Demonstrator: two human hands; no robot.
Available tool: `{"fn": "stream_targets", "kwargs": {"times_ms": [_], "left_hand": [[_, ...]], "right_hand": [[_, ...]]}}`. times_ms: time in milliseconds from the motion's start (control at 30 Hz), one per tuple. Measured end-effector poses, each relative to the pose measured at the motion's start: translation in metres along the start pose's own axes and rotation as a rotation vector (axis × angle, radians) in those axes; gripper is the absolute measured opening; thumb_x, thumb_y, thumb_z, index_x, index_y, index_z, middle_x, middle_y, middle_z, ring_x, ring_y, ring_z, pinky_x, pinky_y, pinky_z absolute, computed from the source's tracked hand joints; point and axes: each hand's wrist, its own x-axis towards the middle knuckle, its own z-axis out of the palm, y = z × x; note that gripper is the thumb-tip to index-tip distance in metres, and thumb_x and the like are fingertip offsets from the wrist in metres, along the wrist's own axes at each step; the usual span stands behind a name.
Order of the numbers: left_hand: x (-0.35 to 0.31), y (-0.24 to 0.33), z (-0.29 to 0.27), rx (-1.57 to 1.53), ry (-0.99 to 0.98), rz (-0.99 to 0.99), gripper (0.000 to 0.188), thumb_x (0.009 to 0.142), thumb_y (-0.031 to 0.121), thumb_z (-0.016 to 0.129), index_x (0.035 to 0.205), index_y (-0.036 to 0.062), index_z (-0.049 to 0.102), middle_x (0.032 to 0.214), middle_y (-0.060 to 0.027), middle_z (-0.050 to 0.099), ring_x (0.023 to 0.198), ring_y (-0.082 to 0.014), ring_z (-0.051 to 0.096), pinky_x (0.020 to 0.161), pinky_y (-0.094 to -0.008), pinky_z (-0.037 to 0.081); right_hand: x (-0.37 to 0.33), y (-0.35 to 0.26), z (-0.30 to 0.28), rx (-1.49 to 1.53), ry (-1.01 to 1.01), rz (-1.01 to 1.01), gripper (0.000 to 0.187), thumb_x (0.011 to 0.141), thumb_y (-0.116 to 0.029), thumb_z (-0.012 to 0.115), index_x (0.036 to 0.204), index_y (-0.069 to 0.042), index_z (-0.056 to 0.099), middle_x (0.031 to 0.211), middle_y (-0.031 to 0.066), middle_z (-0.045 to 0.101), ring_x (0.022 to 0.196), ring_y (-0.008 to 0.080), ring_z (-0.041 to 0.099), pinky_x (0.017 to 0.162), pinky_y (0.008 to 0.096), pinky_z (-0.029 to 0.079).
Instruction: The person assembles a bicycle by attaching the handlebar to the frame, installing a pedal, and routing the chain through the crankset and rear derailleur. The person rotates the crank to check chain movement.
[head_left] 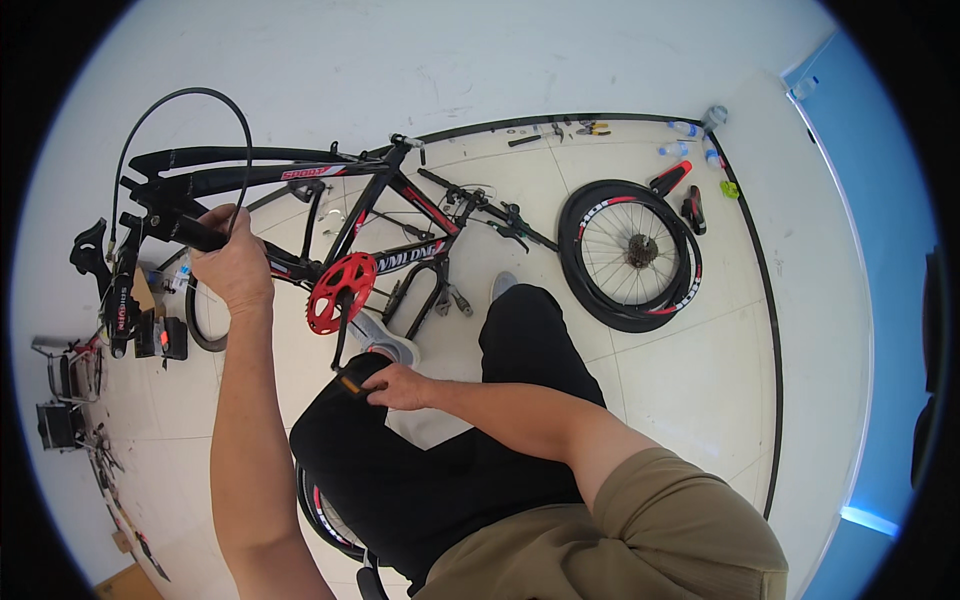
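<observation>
Up on the left, we've got a black bicycle frame (370,201) spanning the view above the person's knees, and the left hand (236,268) is right on it: fingers curled around the thick dark tube (190,228) at the frame's front end, a firm clasp. A thin black cable (195,91) arcs high overhead and drops to that very hand; whether its end is caught in the grip, I can't tell. Now look lower, where the right hand (402,387) meets the pedal (351,384), fingers bunched at its edge, though whether they pinch it or merely rest there is too small to call. That pedal sits at the bottom of the crank arm (341,335), hanging down from the bright red chainring (326,291), just in front of the knee of the black trousers (430,480). Over on the right, a spoked wheel (640,250) lies flat on the pale tiled floor (680,390), well apart from both hands. And along the wall's dark skirting, what a line-up: a hammer (524,141), yellow-handled pliers (597,128) and clear plastic bottles (686,128)!
</observation>
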Motion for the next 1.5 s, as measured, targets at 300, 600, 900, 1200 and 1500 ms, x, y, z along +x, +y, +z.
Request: {"fn": "stream_targets", "kwargs": {"times_ms": [300,600,900,1200,1500], "left_hand": [[0.007,-0.015,-0.005,0.157,0.040,0.173,0.013,0.080,0.000,0.076,0.091,0.0011,0.069,0.079,-0.0025,0.066,0.073,-0.0105,0.060,0.070,-0.0267,0.049],[-0.003,0.003,0.001,0.162,0.040,0.105,0.009,0.082,0.006,0.070,0.086,-0.0007,0.067,0.070,-0.0018,0.062,0.064,-0.0097,0.057,0.063,-0.0261,0.047],[-0.011,0.013,0.000,0.166,0.024,0.042,0.009,0.083,0.007,0.070,0.087,0.0004,0.066,0.066,0.0013,0.057,0.060,-0.0086,0.053,0.059,-0.0264,0.044],[-0.014,0.013,0.006,0.146,-0.007,0.016,0.007,0.083,0.006,0.068,0.087,0.0017,0.064,0.061,0.0010,0.053,0.057,-0.0092,0.050,0.058,-0.0278,0.044],[-0.014,0.014,0.002,0.111,-0.020,0.014,0.007,0.083,0.006,0.068,0.087,0.0023,0.064,0.060,0.0014,0.052,0.055,-0.0087,0.049,0.057,-0.0280,0.044]], "right_hand": [[-0.033,-0.076,-0.003,0.523,-0.139,0.206,0.060,0.093,-0.019,0.071,0.148,-0.008,0.050,0.131,0.0094,0.061,0.112,0.0168,0.062,0.089,0.0335,0.055],[-0.053,-0.128,-0.003,0.731,-0.093,0.134,0.037,0.099,-0.021,0.066,0.130,-0.004,0.058,0.117,0.0091,0.068,0.097,0.0153,0.066,0.081,0.0302,0.055],[-0.069,-0.162,-0.037,0.876,0.042,0.130,0.043,0.100,-0.020,0.065,0.136,0.001,0.054,0.102,0.0079,0.068,0.092,0.0158,0.068,0.079,0.0313,0.058],[-0.044,-0.156,0.001,0.383,0.128,0.116,0.050,0.089,-0.021,0.078,0.128,0.005,0.061,0.083,0.0028,0.063,0.068,0.0081,0.057,0.059,0.0246,0.048],[-0.044,-0.158,-0.009,0.533,0.241,0.083,0.025,0.094,-0.024,0.071,0.102,-0.001,0.067,0.079,0.0029,0.063,0.067,0.0101,0.061,0.059,0.0268,0.050]]}}
